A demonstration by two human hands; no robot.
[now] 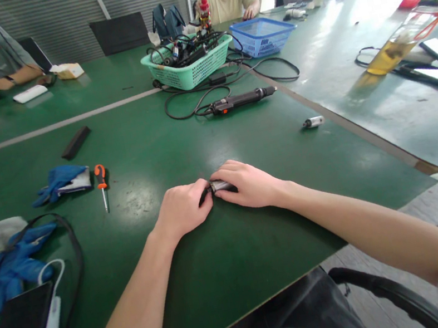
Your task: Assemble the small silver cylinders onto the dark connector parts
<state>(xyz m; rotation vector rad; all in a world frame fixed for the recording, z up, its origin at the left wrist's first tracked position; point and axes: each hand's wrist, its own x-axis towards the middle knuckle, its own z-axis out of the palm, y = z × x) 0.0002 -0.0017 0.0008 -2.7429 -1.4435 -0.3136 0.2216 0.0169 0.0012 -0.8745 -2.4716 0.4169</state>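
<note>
Head view: we pinch a small dark part (221, 187) between our left hand (183, 210) and right hand (248, 184), each grip closed on it, on the worktop (226, 253). The screwdriver (101, 180) lies apart, so the work looks early.

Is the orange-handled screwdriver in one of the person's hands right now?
No, the orange-handled screwdriver lies on the green table, apart from both hands; the left hand and right hand pinch a small metal part together.

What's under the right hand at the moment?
Under the right hand, a small part, dark and silver, pokes out toward the left hand; the rest is covered by that hand.
</note>
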